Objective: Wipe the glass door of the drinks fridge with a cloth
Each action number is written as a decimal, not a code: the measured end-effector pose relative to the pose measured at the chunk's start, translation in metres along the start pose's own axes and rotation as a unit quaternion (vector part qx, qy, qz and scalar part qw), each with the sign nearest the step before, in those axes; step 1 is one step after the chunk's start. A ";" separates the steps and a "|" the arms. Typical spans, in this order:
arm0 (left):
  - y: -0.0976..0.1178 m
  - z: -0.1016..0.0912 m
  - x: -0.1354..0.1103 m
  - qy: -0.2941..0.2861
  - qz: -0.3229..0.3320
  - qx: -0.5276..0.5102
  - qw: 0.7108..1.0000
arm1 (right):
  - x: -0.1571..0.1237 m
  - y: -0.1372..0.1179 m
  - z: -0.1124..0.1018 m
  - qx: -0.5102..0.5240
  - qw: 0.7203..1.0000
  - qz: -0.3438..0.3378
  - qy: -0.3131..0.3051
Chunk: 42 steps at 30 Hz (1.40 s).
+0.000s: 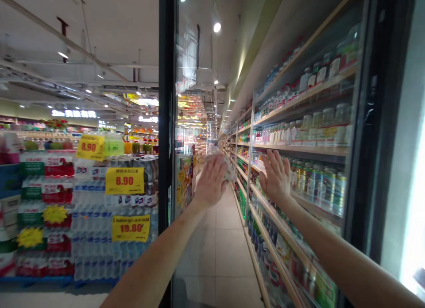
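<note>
Head view is showing the left hand [210,180] gripping a crumpled cloth [227,166] and pressing it against the glass door [192,55]. The right hand [276,177] is resting spread flat on the same glass, just beside it, with shelves of bottles [312,131] showing behind.

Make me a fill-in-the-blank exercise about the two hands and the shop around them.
1. The crumpled cloth is gripped by the ___ hand.
2. The right hand is flat, with its fingers spread, and holds ___.
3. The lowest yellow price sign reads ___.
4. The shelves beside the right hand are stocked with ___.

Missing words: left; nothing; 19.80; bottles.
</note>
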<state>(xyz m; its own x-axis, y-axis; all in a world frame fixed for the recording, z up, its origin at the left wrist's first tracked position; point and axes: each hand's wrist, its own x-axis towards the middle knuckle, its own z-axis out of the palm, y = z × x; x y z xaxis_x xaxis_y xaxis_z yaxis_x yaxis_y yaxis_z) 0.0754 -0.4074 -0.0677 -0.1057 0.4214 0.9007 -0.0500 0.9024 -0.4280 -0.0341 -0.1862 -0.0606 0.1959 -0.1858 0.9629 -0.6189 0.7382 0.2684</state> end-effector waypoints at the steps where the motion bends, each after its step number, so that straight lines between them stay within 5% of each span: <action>1: 0.003 0.000 -0.003 -0.021 0.047 -0.007 0.999 | 0.000 0.000 -0.001 0.000 1.000 -0.003 0.002; 3: 0.003 -0.002 -0.007 -0.032 0.062 -0.011 0.997 | 0.000 0.000 -0.002 -0.002 1.000 -0.006 0.005; 8: -0.013 -0.014 -0.007 0.050 -0.119 0.024 0.991 | 0.000 -0.001 -0.003 0.001 1.000 0.000 -0.004; 13: -0.004 -0.015 -0.012 -0.048 0.107 -0.022 0.993 | 0.000 -0.001 -0.003 -0.002 1.000 -0.001 0.003; 14: -0.006 -0.014 -0.011 -0.043 0.099 -0.022 0.994 | 0.000 0.000 -0.003 0.000 1.000 -0.002 0.005; 18: -0.012 -0.012 -0.002 0.049 -0.107 0.009 0.993 | 0.000 0.000 -0.003 0.006 1.000 -0.003 0.005; 23: -0.004 -0.014 -0.005 -0.044 0.069 -0.031 0.996 | -0.001 0.001 -0.003 0.005 1.000 0.011 -0.010; 27: -0.016 -0.016 -0.004 0.038 -0.098 -0.005 0.994 | -0.001 0.002 -0.005 -0.001 1.000 0.014 -0.023; 29: -0.014 -0.014 -0.003 0.046 -0.127 -0.003 0.991 | 0.000 0.003 -0.006 -0.002 0.999 0.026 -0.043; 33: 0.007 -0.014 -0.005 -0.088 0.088 -0.050 0.991 | 0.000 0.003 -0.008 0.007 0.999 0.025 -0.040; 35: 0.008 -0.015 -0.003 -0.127 0.137 -0.054 0.981 | 0.000 0.004 -0.007 0.008 1.000 0.017 -0.020; 40: -0.014 -0.017 0.012 0.004 -0.134 0.025 0.991 | -0.004 0.007 -0.002 0.023 0.999 -0.003 0.030; 42: -0.011 -0.015 0.011 0.014 -0.137 0.023 0.990 | -0.004 0.007 -0.001 0.032 0.999 -0.006 0.040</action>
<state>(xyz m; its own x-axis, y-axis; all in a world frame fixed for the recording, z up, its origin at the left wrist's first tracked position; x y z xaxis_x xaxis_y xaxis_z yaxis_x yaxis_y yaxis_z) 0.0899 -0.4113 -0.0516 -0.0544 0.1646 0.9849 -0.1172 0.9784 -0.1700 -0.0384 -0.1796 -0.0629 0.2622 -0.1402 0.9548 -0.6634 0.6923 0.2838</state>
